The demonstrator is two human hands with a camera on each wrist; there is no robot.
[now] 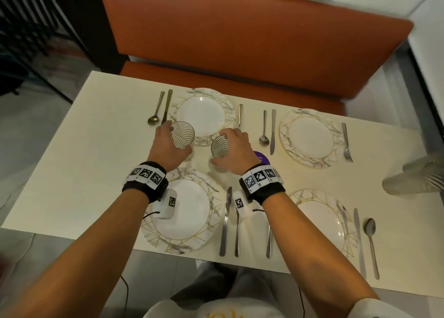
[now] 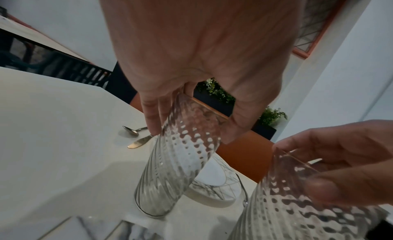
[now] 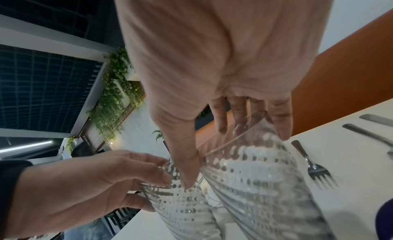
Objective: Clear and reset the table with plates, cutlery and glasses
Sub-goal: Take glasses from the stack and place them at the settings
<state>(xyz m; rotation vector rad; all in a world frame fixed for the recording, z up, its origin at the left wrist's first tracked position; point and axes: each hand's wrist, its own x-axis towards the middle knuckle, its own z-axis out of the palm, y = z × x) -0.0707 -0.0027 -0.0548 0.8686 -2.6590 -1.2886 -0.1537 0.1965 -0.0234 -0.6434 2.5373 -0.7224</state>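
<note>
The left hand grips one ribbed glass near its rim, and the right hand grips a second ribbed glass the same way; both glasses sit mid-counter, close together but apart. The far-left plate lies just beyond them, the near-left plate just below the wrists. A knife and spoon flank the left grip, a fork lies beyond the right. Bare counter stretches leftward to its edge; a purple coaster peeks out beside the right hand.
</note>
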